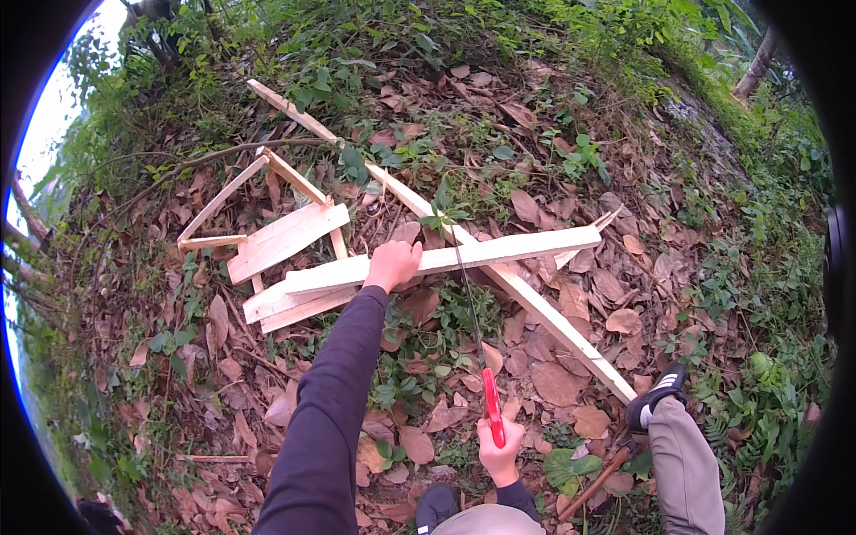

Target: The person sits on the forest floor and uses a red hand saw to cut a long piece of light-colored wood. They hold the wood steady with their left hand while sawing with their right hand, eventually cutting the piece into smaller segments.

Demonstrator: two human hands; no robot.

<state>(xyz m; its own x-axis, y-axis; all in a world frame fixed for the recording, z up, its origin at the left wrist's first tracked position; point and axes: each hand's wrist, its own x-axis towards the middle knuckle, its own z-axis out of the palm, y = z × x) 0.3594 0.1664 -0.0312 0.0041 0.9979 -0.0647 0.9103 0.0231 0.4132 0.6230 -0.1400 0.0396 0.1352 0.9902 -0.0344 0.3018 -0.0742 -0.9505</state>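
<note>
My left hand (395,265) is closed around a long pale wooden board (526,247), pressing on it left of its middle. My right hand (501,450) grips the red handle (493,408) of a hand saw. The saw's thin dark blade (472,312) points away from me and crosses the board to the right of my left hand. A longer wooden beam (571,334) runs diagonally under the board, its near end beside my right shoe. How deep the blade sits in the wood I cannot tell.
Several pale boards (290,239) and thin strips (223,198) lie at the left, some joined at angles. A wooden-handled tool (599,481) rests by my right shoe (660,392). Dry leaves and green plants cover the sloping ground. A thin branch (232,144) arches behind the strips.
</note>
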